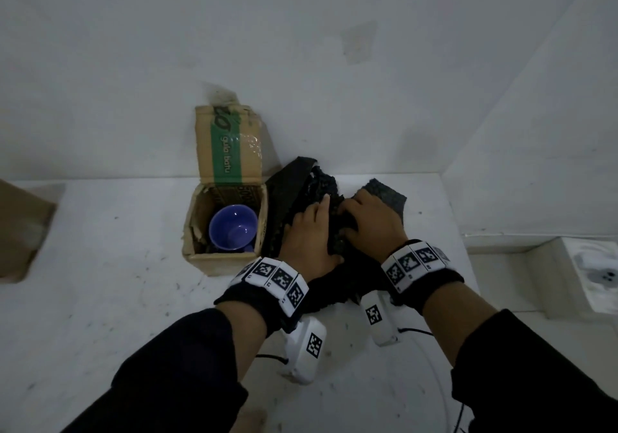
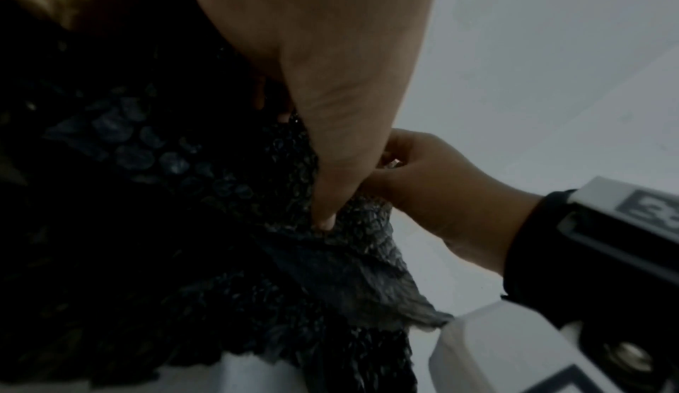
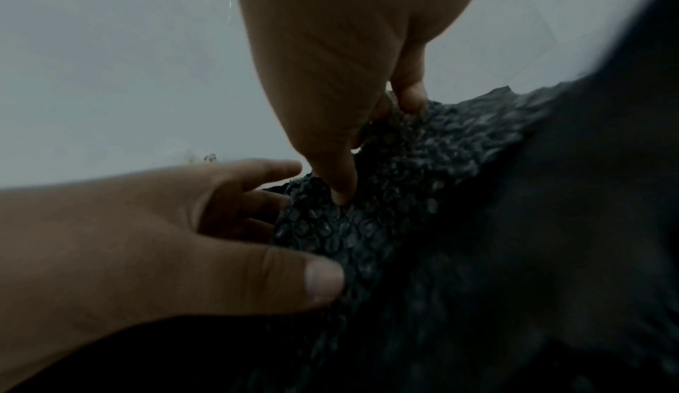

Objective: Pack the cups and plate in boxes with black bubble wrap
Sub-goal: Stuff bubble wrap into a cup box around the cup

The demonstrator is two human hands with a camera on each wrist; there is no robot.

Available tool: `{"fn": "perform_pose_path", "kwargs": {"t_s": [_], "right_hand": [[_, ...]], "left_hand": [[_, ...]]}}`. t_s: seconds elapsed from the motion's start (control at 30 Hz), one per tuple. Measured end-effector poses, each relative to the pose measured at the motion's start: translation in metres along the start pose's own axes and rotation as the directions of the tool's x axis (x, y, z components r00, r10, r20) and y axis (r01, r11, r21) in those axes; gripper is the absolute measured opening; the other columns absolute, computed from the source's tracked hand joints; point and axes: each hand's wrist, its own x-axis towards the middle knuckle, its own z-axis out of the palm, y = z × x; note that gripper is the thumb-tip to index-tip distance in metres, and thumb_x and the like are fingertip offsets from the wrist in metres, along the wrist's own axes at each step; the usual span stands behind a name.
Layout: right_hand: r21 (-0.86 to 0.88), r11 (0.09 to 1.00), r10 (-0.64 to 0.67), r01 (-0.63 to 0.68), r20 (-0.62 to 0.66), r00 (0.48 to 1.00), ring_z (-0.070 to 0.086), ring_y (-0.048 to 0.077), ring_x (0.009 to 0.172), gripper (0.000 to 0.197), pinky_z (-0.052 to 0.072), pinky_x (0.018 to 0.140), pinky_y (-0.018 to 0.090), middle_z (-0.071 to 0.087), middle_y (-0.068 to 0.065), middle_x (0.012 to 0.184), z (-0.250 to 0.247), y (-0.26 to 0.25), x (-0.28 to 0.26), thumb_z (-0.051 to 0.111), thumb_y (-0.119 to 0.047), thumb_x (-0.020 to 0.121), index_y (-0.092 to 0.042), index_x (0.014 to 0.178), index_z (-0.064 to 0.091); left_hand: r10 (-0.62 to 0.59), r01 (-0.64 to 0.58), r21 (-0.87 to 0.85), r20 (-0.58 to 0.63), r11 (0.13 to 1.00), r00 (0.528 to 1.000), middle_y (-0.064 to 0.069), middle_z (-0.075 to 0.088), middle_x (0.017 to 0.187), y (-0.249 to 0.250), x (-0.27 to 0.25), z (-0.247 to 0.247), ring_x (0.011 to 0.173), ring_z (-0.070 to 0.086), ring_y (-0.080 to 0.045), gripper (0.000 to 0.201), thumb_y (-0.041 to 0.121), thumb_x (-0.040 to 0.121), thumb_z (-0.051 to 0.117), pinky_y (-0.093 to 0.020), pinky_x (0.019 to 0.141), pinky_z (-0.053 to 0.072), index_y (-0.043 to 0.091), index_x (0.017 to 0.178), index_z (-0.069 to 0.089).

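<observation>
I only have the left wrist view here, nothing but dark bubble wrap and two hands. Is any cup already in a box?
Observer: Yes. In the head view a blue cup sits upright in the open cardboard box, left of the bubble wrap.
Operator: Is the cup in that box wrapped?
Observer: No, its blue inside shows bare; no wrap covers it.
Operator: What is my left hand doing? I mostly see the thumb.
Observer: The right wrist view shows the left hand resting on the wrap with fingers spread and the thumb pressed on it.
Operator: Any other box around?
Observer: Part of another cardboard box shows at the table's far left edge.
</observation>
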Motion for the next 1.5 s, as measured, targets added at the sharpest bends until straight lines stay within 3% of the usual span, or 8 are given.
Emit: {"fn": "perform_pose_path", "kwargs": {"t_s": [0.17,0.37,0.57,0.77,1.1,1.27,1.4,1.5], "right_hand": [[-0.002,0.997,-0.078,0.081,-0.277,0.958,0.054,0.032,0.086,0.009,0.038,0.072,0.033,0.058,0.006,0.092,-0.016,0.003,-0.003,0.069,-0.027,0.068,-0.018,0.07,0.067],[0.008,0.988,-0.144,0.156,-0.339,0.93,0.054,0.02,0.085,0.009,0.025,0.104,0.046,0.059,-0.004,0.085,-0.069,-0.009,-0.019,0.051,-0.031,0.07,-0.022,0.071,0.049],[-0.044,0.995,-0.092,0.085,-0.212,0.973,0.061,0.024,0.068,0.043,0.049,0.063,0.033,0.063,-0.002,0.088,-0.136,-0.028,-0.051,0.061,-0.038,0.077,-0.02,0.113,0.044],[-0.082,0.996,-0.036,0.021,-0.191,0.981,0.051,0.027,0.066,0.014,0.032,0.055,0.03,0.053,0.002,0.068,-0.187,-0.061,-0.074,0.058,-0.015,0.079,-0.018,0.09,0.049],[0.11,0.986,-0.11,0.125,-0.135,0.985,0.045,0.03,0.08,0.03,0.034,0.067,0.038,0.049,0.018,0.087,-0.194,-0.135,-0.049,0.041,0.014,0.067,-0.012,0.08,0.041],[0.138,0.98,-0.129,0.144,-0.11,0.986,0.043,0.023,0.077,0.015,0.028,0.063,0.03,0.048,0.003,0.082,-0.17,-0.162,-0.018,0.046,-0.006,0.071,-0.014,0.084,0.048],[0.099,0.977,-0.172,0.187,-0.144,0.974,0.047,0.021,0.095,0.041,0.037,0.079,0.03,0.054,0.005,0.101,-0.145,-0.183,0.005,0.044,-0.039,0.073,-0.016,0.1,0.063],[0.036,0.979,-0.193,0.201,-0.156,0.969,0.045,0.025,0.102,0.042,0.036,0.085,0.035,0.055,0.006,0.109,-0.122,-0.196,0.024,0.042,-0.033,0.077,-0.02,0.107,0.067]], "left_hand": [[0.026,-0.021,0.051,-0.102,0.998,0.994,-0.003,0.032,0.146,0.0,-0.001,-0.004,0.132,0.031,-0.026,0.09,0.043,0.074,0.068,-0.044,0.105,0.025,0.02,0.145,0.018],[0.151,-0.161,0.003,-0.364,0.987,0.919,0.0,0.064,0.102,0.017,-0.009,-0.026,0.1,0.058,-0.023,0.05,0.031,0.076,0.064,-0.037,0.091,0.031,0.019,0.12,0.043],[0.273,-0.474,-0.233,-0.574,0.849,0.772,0.006,0.048,0.057,0.037,-0.026,-0.066,0.048,0.046,-0.02,0.017,0.008,0.073,0.056,-0.028,0.054,0.026,0.017,0.078,0.042],[0.369,-0.537,-0.415,-0.419,0.734,0.829,0.011,0.045,0.062,0.037,-0.039,-0.112,0.062,0.045,-0.015,0.041,0.001,0.077,0.058,-0.029,0.057,0.035,0.026,0.064,0.029],[0.451,-0.558,-0.432,-0.331,0.709,0.829,0.006,0.049,0.074,-0.019,-0.072,-0.19,0.069,0.047,-0.01,0.025,0.001,0.066,0.04,-0.022,0.059,0.035,0.024,0.07,0.047],[0.397,-0.492,-0.424,-0.297,0.76,0.869,0.007,0.047,0.087,-0.065,-0.079,-0.195,0.093,0.05,-0.012,0.019,0.031,0.08,0.056,-0.022,0.084,0.038,0.019,0.091,0.065],[0.352,-0.494,-0.31,-0.415,0.812,0.839,0.001,0.051,0.094,-0.112,-0.071,-0.189,0.096,0.049,-0.014,0.028,0.0,0.08,0.053,-0.018,0.084,0.036,0.011,0.099,0.07],[0.256,-0.477,-0.306,-0.55,0.824,0.795,0.004,0.056,0.094,-0.14,-0.067,-0.177,0.093,0.055,-0.016,0.03,-0.005,0.069,0.057,-0.014,0.076,0.041,0.01,0.093,0.065]]}}
